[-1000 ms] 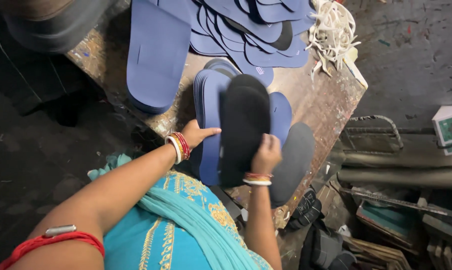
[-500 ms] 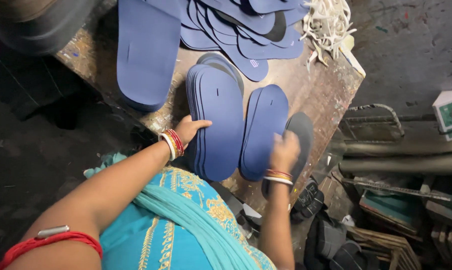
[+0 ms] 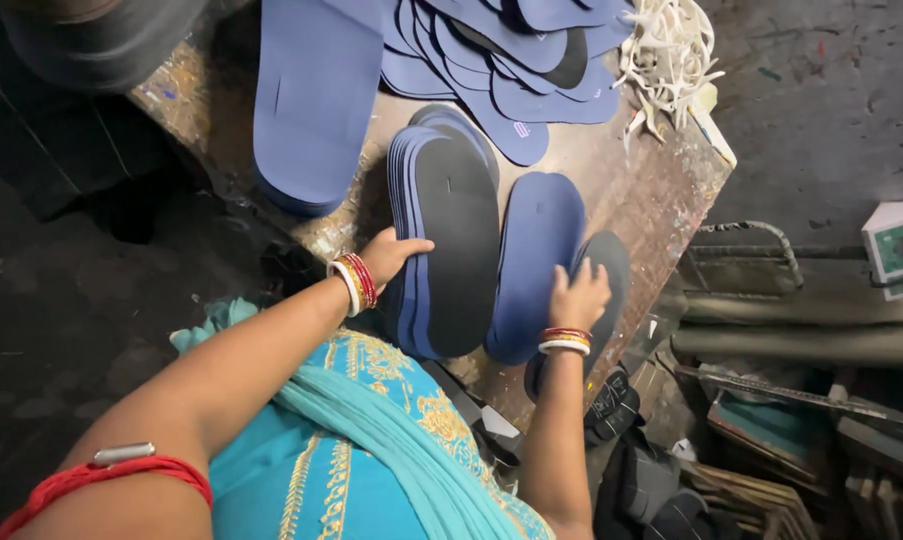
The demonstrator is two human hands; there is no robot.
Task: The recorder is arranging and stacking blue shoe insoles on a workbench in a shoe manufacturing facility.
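Left hand (image 3: 391, 255): fingers curled on the sole stack (image 3: 449, 235), dark face up | right hand (image 3: 576, 297): fingers spread flat on the blue sole (image 3: 536, 255) | both on the desk (image 3: 651, 190)

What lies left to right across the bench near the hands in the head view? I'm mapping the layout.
Left hand → stack of soles with a black one on top → blue sole → right hand → wooden bench edge.
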